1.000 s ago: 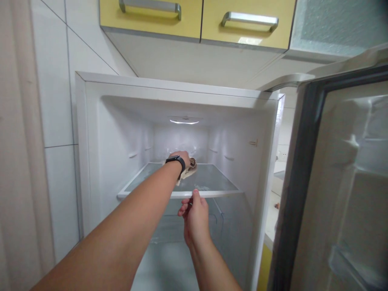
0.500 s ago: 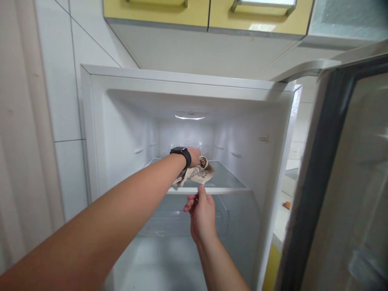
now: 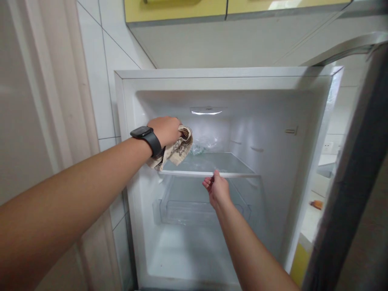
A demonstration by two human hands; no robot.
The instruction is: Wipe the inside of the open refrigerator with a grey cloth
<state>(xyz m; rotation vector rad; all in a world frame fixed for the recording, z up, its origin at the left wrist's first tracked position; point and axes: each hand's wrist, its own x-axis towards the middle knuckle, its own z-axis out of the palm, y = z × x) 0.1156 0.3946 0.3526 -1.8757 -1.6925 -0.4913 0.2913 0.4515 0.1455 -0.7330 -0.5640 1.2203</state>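
My left hand (image 3: 165, 130), with a black watch (image 3: 148, 137) on its wrist, is closed around a bunched beige patterned cloth (image 3: 179, 150). It is inside the refrigerator (image 3: 224, 83), near the left inner wall. Part of the cloth hangs down by the left end of a glass shelf (image 3: 209, 162). At that shelf's white front edge, my right hand (image 3: 220, 190) pinches with the thumb on top and the fingers curled below. Crumpled clear plastic (image 3: 201, 146) lies toward the back of the shelf.
The refrigerator door (image 3: 348, 169) stands open on the right. A clear drawer (image 3: 188, 212) sits below the shelf. Yellow cabinets (image 3: 178, 10) hang overhead, and a tiled wall (image 3: 97, 81) and pale curtain (image 3: 57, 89) are on the left. Beyond the door shows a counter (image 3: 311, 220).
My left hand has moved with the cloth from the back middle of the shelf to its left side, nearer to me. My right hand stays at the shelf's front edge. The view has shifted.
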